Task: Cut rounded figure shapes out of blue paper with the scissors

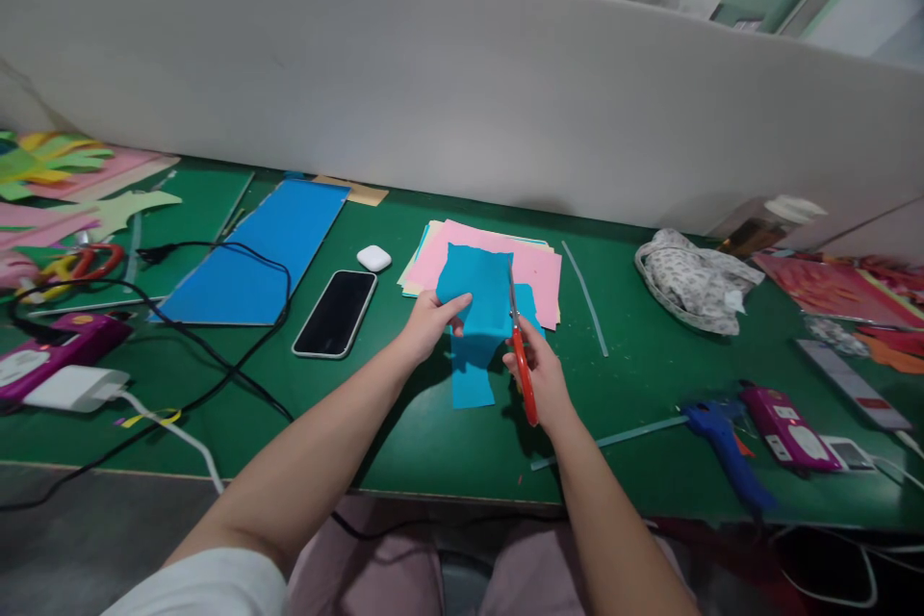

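Observation:
My left hand (pixel 436 321) pinches the left edge of a blue sheet of paper (pixel 476 284), thumb on top. In my right hand (pixel 543 368) is a pair of scissors (pixel 521 361) with red handles, its blades pointing away from me along the sheet's right edge. Whether the blades are parted is hard to make out. Beneath the sheet, another blue paper piece (pixel 473 387) lies on the table. Behind them is a stack of pink and pale coloured paper (pixel 538 274), partly covered by the blue sheet.
Left of my hands lie a phone (pixel 336 313), a white earbud case (pixel 373 258), a blue board (pixel 260 260) and black cable. To the right are glue sticks (pixel 586 298), a blue glue gun (pixel 722 448), a patterned cloth cap (pixel 689 284) and a purple power strip (pixel 786 428).

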`<state>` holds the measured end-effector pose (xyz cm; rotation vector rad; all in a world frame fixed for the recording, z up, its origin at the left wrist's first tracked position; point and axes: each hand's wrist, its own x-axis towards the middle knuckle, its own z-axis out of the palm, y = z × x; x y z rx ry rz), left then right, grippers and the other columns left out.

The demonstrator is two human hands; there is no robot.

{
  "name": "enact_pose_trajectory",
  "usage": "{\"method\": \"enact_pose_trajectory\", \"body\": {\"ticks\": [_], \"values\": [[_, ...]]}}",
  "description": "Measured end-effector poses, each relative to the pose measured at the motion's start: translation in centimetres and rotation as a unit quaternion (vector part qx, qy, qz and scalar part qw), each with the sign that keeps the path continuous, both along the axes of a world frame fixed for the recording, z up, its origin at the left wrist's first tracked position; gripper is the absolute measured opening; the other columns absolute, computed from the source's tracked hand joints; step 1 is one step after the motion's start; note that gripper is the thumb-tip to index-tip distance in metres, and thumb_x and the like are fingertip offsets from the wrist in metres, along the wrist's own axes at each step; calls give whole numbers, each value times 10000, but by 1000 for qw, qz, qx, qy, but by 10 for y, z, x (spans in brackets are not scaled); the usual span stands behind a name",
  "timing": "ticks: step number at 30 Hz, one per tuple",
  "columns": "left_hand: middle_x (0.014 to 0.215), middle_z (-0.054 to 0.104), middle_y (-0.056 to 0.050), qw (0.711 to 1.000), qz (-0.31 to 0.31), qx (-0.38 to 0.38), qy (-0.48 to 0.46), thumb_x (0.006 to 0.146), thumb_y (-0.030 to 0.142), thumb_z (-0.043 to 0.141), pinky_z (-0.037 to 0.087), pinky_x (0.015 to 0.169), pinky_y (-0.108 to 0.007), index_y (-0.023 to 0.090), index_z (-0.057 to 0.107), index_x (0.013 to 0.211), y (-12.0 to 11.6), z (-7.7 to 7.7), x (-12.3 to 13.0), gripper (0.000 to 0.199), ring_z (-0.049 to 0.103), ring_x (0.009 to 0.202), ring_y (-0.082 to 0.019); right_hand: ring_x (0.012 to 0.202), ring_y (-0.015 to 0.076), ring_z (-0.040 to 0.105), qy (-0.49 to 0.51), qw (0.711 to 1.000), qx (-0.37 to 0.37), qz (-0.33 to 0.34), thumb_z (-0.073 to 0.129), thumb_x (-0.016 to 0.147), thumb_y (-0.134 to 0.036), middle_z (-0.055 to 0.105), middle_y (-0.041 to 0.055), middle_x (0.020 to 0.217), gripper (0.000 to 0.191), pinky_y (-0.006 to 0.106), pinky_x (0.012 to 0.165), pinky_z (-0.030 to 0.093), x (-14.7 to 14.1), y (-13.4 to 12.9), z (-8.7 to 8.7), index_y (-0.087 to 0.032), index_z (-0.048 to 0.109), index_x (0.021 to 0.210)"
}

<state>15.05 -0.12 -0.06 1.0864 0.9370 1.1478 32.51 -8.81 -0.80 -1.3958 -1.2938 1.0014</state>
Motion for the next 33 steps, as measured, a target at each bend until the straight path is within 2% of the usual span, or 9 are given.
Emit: {"method": "enact_pose_trajectory", "body": {"ticks": [12,18,27,33], "values": [[559,592,6,1000,12,-2,-16,615,496,790,425,402,-232,132,610,671,4,-6,-3,410,522,402,-103,658,137,629,40,999,-9,4,638,748,-399,619,95,1089,633,281,595,544,0,1,-3,-240,568,1356],[546,588,8,1000,14,-4,-19,610,489,796,426,398,-227,134,605,657,4,-5,-2,405,521,396,-102,638,140,611,34,999,-12,-1,638,739,-438,640,84,1012,642,252,521,511,1,2,-4,-237,574,1345],[541,589,7,999,25,-6,-19,606,472,796,433,394,-225,137,604,658,4,-5,-3,390,527,393,-105,582,115,595,28,1000,6,-6,640,749,-430,663,76,986,599,235,504,499,2,2,-5,-250,607,1319],[537,585,10,999,33,-8,-21,603,473,793,426,385,-225,136,607,656,3,-2,-4,389,520,381,-102,589,112,588,40,999,-8,-3,641,740,-436,642,76,973,606,235,506,502,1,1,-5,-239,612,1312]]}}
